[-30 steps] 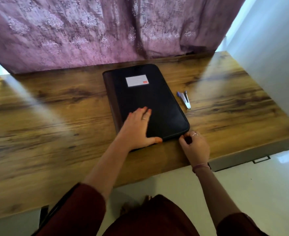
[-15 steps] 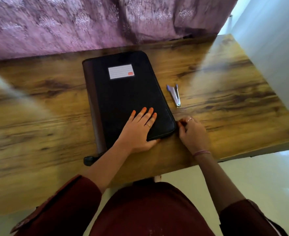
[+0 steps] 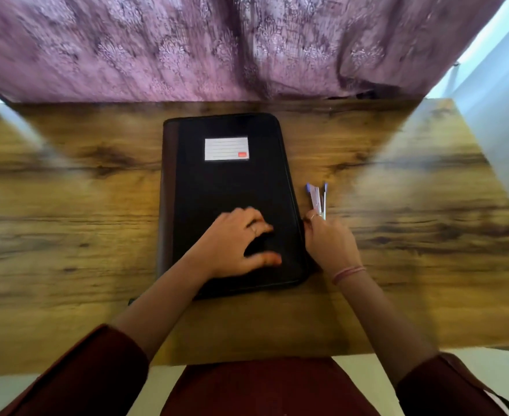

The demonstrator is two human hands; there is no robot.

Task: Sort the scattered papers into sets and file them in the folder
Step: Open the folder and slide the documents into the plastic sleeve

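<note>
Resting left hand atop closed folder

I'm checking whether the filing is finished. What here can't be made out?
- Head view: papers hidden inside the closed folder.
- Right hand at the folder's right edge: motion blur hides what its fingertips pinch.
- Label: any writing too small.
- Stapler: blurred.

This looks like a room in a home. A purple patterned curtain fills the top of the frame behind a wood-grain tabletop, a pale wall stands at upper right, and light glossy floor shows along the bottom.
</note>
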